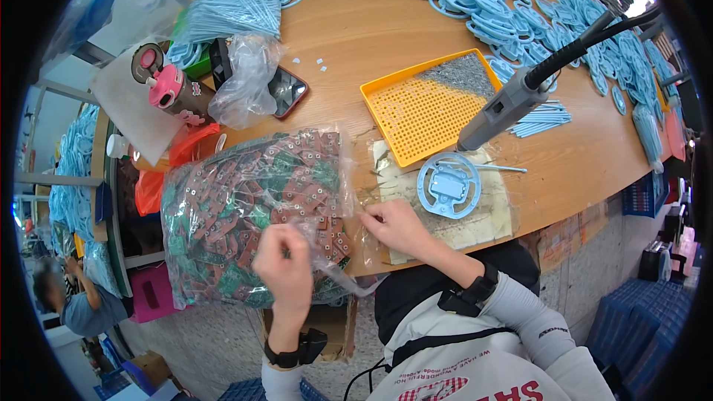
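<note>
A large clear plastic bag [252,200], full of small reddish-brown and green circuit boards, lies at the table's front left edge. My left hand [282,263] is closed in a fist over its front, gripping loose film of the bag. At the bag's right edge, my right hand [397,224] has curled fingers pinching clear film, though the fingertips are partly hidden. To the right of that hand, a light blue round plastic frame [448,186] with a thin stick lies on a worn, pale mat [486,226].
A yellow perforated tray [423,115] holds a grey heap of small parts. Above its right corner hangs a grey tool [505,108] on a black cable. Blue frames [475,0] pile along the back. A pink-lidded bottle [174,89] and a phone [288,93] stand left.
</note>
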`<state>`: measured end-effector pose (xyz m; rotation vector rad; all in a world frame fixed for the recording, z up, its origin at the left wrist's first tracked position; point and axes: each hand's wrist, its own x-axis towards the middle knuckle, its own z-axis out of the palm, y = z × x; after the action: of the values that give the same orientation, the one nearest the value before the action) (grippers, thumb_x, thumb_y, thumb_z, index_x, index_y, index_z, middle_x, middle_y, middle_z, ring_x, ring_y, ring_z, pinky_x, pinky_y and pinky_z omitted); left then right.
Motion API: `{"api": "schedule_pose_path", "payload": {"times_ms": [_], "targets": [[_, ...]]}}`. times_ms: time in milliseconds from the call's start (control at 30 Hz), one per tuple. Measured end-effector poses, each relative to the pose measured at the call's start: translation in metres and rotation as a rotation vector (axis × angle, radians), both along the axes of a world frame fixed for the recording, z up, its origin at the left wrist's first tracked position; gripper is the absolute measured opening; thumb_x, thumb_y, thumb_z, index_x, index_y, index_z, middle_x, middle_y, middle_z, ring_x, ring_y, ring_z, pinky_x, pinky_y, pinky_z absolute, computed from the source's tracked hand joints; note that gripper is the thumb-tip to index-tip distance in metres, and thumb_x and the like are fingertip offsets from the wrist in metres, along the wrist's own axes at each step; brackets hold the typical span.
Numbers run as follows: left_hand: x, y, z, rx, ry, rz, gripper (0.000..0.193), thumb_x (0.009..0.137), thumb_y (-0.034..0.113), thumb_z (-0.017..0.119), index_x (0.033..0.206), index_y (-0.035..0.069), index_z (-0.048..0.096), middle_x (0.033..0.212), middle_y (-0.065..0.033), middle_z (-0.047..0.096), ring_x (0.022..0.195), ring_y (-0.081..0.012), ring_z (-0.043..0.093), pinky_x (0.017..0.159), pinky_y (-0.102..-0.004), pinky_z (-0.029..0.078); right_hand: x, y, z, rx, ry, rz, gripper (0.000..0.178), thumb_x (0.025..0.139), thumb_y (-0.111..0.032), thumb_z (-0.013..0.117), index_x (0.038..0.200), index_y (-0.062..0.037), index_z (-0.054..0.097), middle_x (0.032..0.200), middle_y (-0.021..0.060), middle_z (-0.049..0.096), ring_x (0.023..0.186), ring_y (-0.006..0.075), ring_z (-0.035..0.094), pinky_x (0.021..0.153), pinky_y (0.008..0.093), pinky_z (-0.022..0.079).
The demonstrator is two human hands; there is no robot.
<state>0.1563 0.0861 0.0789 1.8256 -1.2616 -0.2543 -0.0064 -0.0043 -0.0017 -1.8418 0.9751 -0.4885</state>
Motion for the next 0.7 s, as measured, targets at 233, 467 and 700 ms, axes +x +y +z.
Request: {"api": "schedule_pose_path", "payload": {"times_ms": [233, 467, 700], "targets": [[-0.011, -0.003, 0.032, 0.055, -0.102, -0.157, 0.016, 0.075, -0.001, 0.061, 0.090, 0.003, 0.057, 0.095, -0.0086, 0.059, 0.080, -0.0218, 0.056, 0.073, -0.0323, 0.045, -0.003, -0.003, 0.024, 0.239, -0.154, 0.024, 0.017, 0.081, -0.016, 0.063, 0.080, 0.0010, 0.059, 0.063, 0.0129, 0.062, 0.058, 0.0250, 0.062, 0.056, 0.0346, 0.048], [-0.014, -0.044, 0.013, 0.307, -0.717, -0.372, 0.038, 0.066, 0.014, 0.071, 0.101, 0.005, 0.059, 0.108, -0.0076, 0.056, 0.103, -0.0269, 0.050, 0.088, -0.0384, 0.038, 0.002, -0.015, 0.019, 0.233, -0.177, 0.053, 0.014, 0.082, -0.013, 0.063, 0.083, 0.0006, 0.059, 0.064, 0.0104, 0.064, 0.059, 0.0212, 0.063, 0.056, 0.0328, 0.048], [-0.014, -0.054, -0.016, 0.361, -0.823, -0.464, 0.009, 0.069, 0.011, 0.063, 0.077, 0.006, 0.060, 0.082, -0.0074, 0.055, 0.087, -0.0241, 0.054, 0.074, -0.0335, 0.041, 0.003, -0.013, 0.023, 0.116, -0.090, 0.048, 0.012, 0.085, -0.010, 0.061, 0.082, 0.0019, 0.059, 0.064, 0.0099, 0.064, 0.059, 0.0177, 0.064, 0.054, 0.0303, 0.047]]}}
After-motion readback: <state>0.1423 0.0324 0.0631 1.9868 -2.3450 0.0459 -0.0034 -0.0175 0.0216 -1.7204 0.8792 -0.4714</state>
